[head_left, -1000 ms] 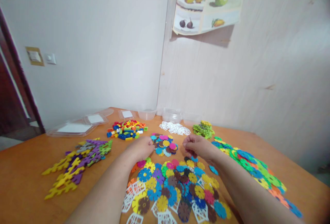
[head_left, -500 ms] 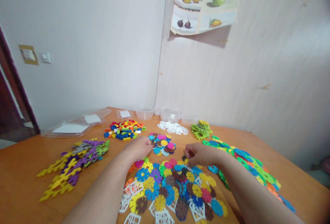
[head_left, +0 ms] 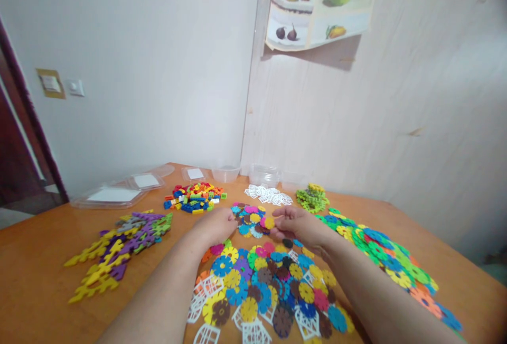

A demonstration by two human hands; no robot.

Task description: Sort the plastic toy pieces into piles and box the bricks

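Observation:
My left hand (head_left: 217, 225) lies curled on the wooden table (head_left: 35, 275), its knuckles touching the left edge of a small pile of coloured notched discs (head_left: 249, 215); nothing shows in it. My right hand (head_left: 296, 225) reaches left to that pile's right edge and pinches a yellow disc (head_left: 270, 223) at its fingertips. Between my forearms, nearer to me, spreads a large heap of mixed discs and white lattice pieces (head_left: 269, 286).
Beyond the hands are small coloured bricks (head_left: 194, 197), white lattice pieces (head_left: 267, 194) and a green-yellow pile (head_left: 312, 197). Purple and yellow connectors (head_left: 119, 246) lie left; a band of green and blue discs (head_left: 390, 259) runs right. Clear tubs (head_left: 264, 175) and lids (head_left: 114, 196) line the wall.
My right hand has come up from the near heap and moved left to the small pile, now with a yellow disc at its fingertips. My left hand has stayed put.

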